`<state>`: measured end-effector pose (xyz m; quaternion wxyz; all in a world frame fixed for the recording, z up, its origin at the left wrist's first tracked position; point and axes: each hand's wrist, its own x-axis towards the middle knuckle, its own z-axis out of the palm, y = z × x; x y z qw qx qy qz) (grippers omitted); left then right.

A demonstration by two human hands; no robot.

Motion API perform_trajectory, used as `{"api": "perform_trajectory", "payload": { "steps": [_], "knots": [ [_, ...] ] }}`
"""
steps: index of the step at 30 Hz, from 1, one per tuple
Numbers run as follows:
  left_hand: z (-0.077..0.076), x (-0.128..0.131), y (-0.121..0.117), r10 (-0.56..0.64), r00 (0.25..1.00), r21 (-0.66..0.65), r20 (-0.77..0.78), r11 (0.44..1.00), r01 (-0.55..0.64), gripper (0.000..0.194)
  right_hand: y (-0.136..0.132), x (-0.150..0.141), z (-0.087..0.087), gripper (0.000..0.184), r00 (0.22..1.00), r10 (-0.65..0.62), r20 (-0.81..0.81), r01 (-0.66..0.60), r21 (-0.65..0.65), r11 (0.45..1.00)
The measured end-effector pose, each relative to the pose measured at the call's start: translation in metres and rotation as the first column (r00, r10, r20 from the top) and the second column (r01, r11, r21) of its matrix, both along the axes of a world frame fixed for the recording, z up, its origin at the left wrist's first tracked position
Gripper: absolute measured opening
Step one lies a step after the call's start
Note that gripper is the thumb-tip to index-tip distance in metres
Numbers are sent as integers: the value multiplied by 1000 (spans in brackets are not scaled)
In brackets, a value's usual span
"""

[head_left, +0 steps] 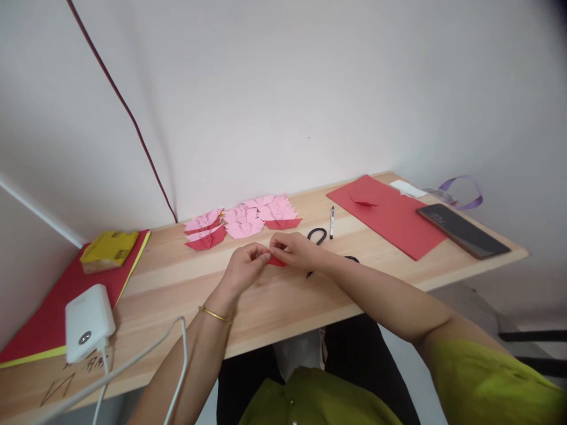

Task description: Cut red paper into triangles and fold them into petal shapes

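Observation:
Both hands meet low over the middle of the wooden table [283,301]. A small piece of folded red paper [277,261] is pinched between them, mostly covered by the fingers. My left hand [246,264] grips its left side with thumb and fingertips. From the right, my right hand [295,249] holds it, thumb pressed on top. Beyond the hands lie several folded pink paper pieces [243,222], with folded red paper pieces [206,239] among them. Black-handled scissors [317,236] lie partly hidden under my right forearm.
A white marker [332,223] lies beside the scissors. To the right are red sheets [390,221] with a small red folded piece [364,203] on them, and a phone [463,230]. At left are a yellow packet [110,251], a red sheet [39,313] and a white power bank [89,321] with its cable.

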<state>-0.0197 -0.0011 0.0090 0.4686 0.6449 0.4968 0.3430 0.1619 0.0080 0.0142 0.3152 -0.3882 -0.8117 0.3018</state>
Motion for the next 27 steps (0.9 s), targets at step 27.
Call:
{"api": "perform_trajectory", "payload": {
  "steps": [27],
  "knots": [
    [17, -6, -5, -111, 965, 14, 238, 994, 111, 20, -7, 0, 7, 27, 873, 214, -438, -353, -266, 897]
  ]
}}
